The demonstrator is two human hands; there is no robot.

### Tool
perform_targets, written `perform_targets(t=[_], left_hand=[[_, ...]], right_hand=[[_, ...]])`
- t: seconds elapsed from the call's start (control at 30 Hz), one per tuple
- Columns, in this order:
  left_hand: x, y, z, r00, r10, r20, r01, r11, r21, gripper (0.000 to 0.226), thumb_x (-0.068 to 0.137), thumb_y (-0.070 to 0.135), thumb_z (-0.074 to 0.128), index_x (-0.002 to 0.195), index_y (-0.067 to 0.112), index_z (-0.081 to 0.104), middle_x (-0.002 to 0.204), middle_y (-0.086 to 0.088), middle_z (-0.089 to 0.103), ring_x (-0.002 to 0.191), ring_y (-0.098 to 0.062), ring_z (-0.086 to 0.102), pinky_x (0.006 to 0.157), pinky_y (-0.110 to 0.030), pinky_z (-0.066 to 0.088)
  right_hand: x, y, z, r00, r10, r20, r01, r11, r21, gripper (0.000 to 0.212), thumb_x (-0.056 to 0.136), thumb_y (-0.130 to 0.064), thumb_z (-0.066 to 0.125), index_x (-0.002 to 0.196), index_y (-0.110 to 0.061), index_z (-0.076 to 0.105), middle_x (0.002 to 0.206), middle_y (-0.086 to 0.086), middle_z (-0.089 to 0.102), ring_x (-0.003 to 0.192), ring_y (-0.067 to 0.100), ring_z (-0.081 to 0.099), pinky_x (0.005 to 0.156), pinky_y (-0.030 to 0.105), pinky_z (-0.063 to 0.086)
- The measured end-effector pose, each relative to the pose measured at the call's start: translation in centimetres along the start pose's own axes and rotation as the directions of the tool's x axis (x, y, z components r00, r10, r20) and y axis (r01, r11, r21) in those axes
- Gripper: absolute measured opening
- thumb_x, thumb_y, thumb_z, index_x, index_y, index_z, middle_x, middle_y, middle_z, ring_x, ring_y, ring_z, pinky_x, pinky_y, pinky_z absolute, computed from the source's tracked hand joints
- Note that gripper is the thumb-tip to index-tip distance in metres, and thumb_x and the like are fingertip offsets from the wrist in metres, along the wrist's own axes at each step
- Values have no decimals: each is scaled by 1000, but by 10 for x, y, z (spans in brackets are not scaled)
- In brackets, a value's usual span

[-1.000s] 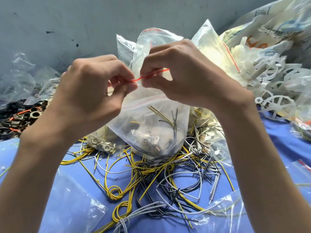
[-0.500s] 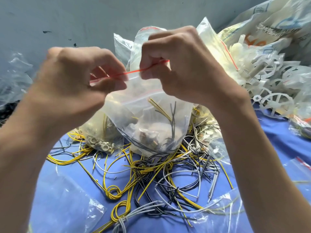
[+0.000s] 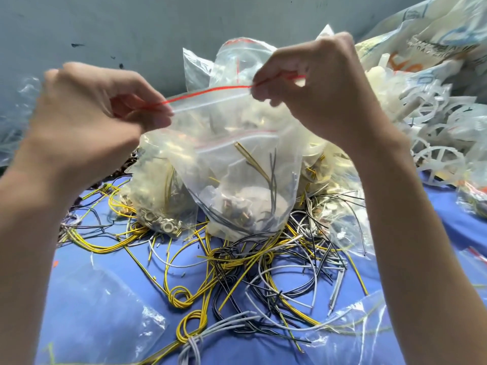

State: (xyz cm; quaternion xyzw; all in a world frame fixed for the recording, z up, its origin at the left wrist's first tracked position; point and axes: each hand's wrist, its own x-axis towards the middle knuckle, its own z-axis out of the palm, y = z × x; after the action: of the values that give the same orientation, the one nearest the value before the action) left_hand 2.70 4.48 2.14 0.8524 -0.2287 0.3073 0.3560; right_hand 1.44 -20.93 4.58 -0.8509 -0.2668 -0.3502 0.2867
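A clear zip bag (image 3: 237, 180) with a red seal strip (image 3: 208, 92) hangs above the blue cloth, holding short wires and small metal parts in its bottom. My left hand (image 3: 92, 122) pinches the left end of the red strip between thumb and fingers. My right hand (image 3: 321, 88) pinches the right end, higher up. The strip runs taut and slanted between them.
A tangle of yellow, black and white wires (image 3: 250, 272) lies on the blue cloth (image 3: 105, 272) below the bag. More filled clear bags (image 3: 163, 206) sit behind. White plastic wheels (image 3: 434, 143) pile at the right. Empty clear bags (image 3: 105, 317) lie near the front. A grey wall (image 3: 131, 27) stands behind.
My hands have pulled apart along the red strip, the left going left and down, the right staying high. The strip's visible span is now much longer.
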Motion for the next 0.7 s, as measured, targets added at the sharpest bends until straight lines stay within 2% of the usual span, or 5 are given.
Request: perform_targets(t=[0.1, 0.27, 0.43, 0.6, 0.7], left_hand=[[1, -5, -1, 999, -45, -14, 45, 998, 33, 14, 69, 43, 67, 81, 49, 67, 75, 29, 66, 53, 8, 54, 54, -8, 44], [1, 1, 5, 998, -53, -26, 51, 998, -46, 14, 66, 54, 67, 79, 47, 67, 67, 21, 64, 48, 2, 47, 44, -15, 38], [-4, 25, 23, 1000, 9, 17, -6, 987, -162, 5, 75, 42, 72, 74, 45, 67, 68, 29, 63, 61, 11, 56, 61, -2, 42], [-10, 38, 34, 1000, -20, 13, 21, 995, -99, 3, 74, 40, 67, 73, 40, 64, 75, 21, 69, 73, 0, 64, 71, -18, 50], [-11, 41, 34, 1000, 5, -13, -6, 998, -58, 4, 76, 36, 67, 74, 38, 64, 69, 22, 65, 70, -5, 61, 68, -18, 48]], right_hand=[[-2, 6, -6, 996, 77, 47, -77, 997, 12, 11, 81, -9, 66, 82, -13, 76, 66, -2, 70, 60, 6, 66, 60, 27, 55], [-1, 8, -5, 995, 100, 5, -100, 995, -24, 14, 85, -12, 60, 85, -15, 74, 64, -17, 61, 56, -12, 56, 56, 10, 43], [1, 5, 3, 986, 106, 128, -111, 993, 31, 9, 87, -11, 63, 88, -7, 71, 67, -7, 60, 56, -6, 54, 61, 8, 40], [3, -8, 17, 968, -7, 252, 15, 999, -31, 19, 84, -31, 68, 89, -14, 74, 78, 4, 69, 73, 13, 59, 75, 30, 48], [4, -10, 18, 966, -31, 257, 41, 999, -33, 19, 86, -33, 66, 89, -17, 75, 79, 3, 69, 75, 18, 60, 76, 35, 48]])
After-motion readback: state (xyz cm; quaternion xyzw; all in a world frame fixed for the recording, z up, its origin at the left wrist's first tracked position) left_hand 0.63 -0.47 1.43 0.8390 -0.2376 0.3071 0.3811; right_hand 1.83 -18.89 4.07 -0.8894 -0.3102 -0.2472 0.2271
